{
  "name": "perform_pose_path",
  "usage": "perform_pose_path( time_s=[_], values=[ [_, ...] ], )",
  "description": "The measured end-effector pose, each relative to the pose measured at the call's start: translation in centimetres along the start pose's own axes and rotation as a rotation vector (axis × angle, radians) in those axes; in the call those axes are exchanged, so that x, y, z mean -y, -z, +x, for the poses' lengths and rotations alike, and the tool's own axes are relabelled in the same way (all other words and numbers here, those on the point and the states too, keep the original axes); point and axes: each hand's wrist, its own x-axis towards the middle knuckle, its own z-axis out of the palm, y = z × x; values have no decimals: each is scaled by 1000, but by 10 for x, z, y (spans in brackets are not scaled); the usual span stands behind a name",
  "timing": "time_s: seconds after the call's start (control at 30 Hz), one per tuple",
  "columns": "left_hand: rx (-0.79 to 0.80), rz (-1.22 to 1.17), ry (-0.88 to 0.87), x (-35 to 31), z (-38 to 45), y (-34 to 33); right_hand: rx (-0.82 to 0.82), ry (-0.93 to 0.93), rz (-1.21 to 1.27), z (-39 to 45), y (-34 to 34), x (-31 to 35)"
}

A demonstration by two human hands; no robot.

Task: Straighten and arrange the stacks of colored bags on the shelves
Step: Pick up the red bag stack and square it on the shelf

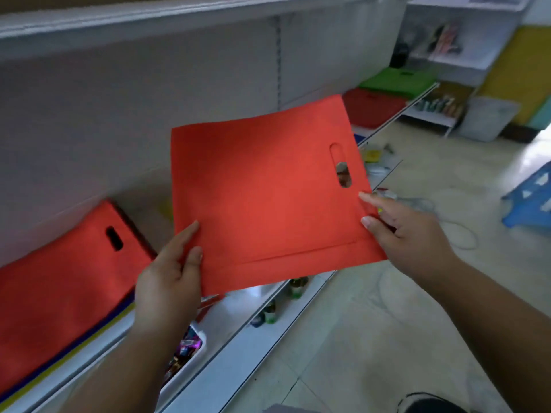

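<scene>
1. I held one red bag (262, 189) flat in the air in front of the shelf (238, 320), with its cut-out handle turned to the right side.
2. My left hand (170, 278) gripped the lower left corner of the bag; the thumb lay on top and the other fingers were under the fabric, so I could not see them.
3. My right hand (408, 231) pinched the right edge just below the handle hole, with two fingertips pressed on the top face.
4. The red stack (59, 278) lay on the shelf at the left, tilted, and blue and yellow bags showed at its lower edge. Further right on the same shelf there were another red pile (372, 107) and a green pile (396, 80).
5. I judged that the bag belonged on the red stack at the left, but it was not yet over it.
6. What could go wrong, in my opinion: the fabric is thin and soft, so it could fold or sag in the middle when I lowered it with only two edge grips.
7. If I put it down with the handle to the wrong side, it would not match the stack.
8. The stack was already slanted, so a push from my hand could slide more bags toward the shelf edge.
</scene>
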Motion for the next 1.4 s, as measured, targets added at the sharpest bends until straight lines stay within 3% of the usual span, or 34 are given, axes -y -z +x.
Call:
perform_pose_path(
  time_s=[0.2, 0.57, 0.77, 0.97, 1.13, 1.4],
  values=[
    [60, -3, 3, -46, 51, -100, -21, -17, -78, 65, 43, -81],
    [261, 13, -132, -120, 200, -294, -134, -273, -159, 190, 99, -214],
    [312, -28, -102, -173, 251, -413, -172, -330, -100, 254, 132, -319],
    [213, -41, 44, -221, 280, -504, -19, -269, -26, 360, 157, -421],
    [93, -10, 131, -244, 311, -536, 132, -149, 60, 463, 162, -458],
    [-35, 92, 257, -238, 369, -567, 327, -57, 277, 582, 107, -494]
  ],
)
